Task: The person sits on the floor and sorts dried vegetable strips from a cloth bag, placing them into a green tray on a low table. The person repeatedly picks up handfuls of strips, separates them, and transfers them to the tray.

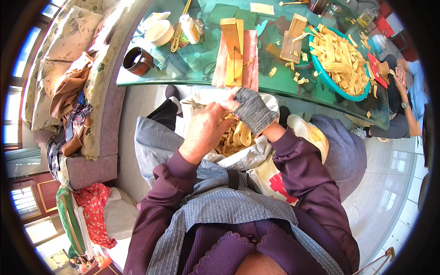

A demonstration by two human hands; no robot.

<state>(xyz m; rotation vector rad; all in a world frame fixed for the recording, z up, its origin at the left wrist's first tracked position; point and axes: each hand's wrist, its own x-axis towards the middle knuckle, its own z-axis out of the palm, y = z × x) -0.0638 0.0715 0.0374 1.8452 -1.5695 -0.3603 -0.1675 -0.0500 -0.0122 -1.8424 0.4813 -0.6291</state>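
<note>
My left hand (202, 132) is bare, and my right hand (252, 108) wears a grey fingerless knit glove. Their fingertips meet above an open white woven sack (256, 154), whose inside shows pale yellow dried strips (237, 137). Whether a small piece sits between the fingers is hidden. Just beyond the hands, at the glass table's edge, a wooden stand with a slanted block (233, 51) rests on a pink cloth (251, 51). To its right, a teal basin (314, 62) is heaped with yellow pieces (340, 62), and several more lie scattered beside it.
On the glass table (202, 74) stand a dark mug (137, 62), a white bowl (159, 33), a white bottle (189, 28) and wooden blocks (291, 44). A couch (103, 137) runs along the left. At the right sits another person (409, 92), hands near a red tray (377, 70).
</note>
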